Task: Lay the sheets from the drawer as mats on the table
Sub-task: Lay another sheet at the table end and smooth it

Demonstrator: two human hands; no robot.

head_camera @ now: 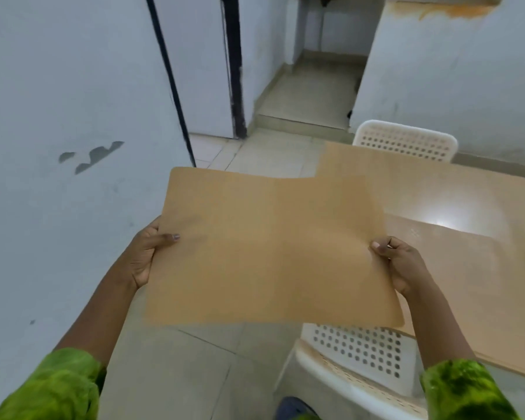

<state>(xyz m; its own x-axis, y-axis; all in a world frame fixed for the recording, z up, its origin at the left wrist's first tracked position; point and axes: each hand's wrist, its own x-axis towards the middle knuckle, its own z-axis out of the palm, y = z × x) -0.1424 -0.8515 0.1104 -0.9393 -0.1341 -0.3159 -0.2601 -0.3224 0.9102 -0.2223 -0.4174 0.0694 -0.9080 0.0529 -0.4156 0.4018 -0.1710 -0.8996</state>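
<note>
Head view: left hand (147, 253) gripped sheet (270, 253) at left edge, thumb on top, fingers beneath. Right hand (402, 265) pinched right edge same way. Sheet tan, held flat in air, mostly left of table (467, 195), right part covering table's left end in view. Green sleeves (52, 386) on both arms. White perforated chair (361, 353) at table's near side, below sheet; second chair (406, 140) at table's far side.

Nothing to read here: no text, label, brand, number or sign shows on any surface.
</note>
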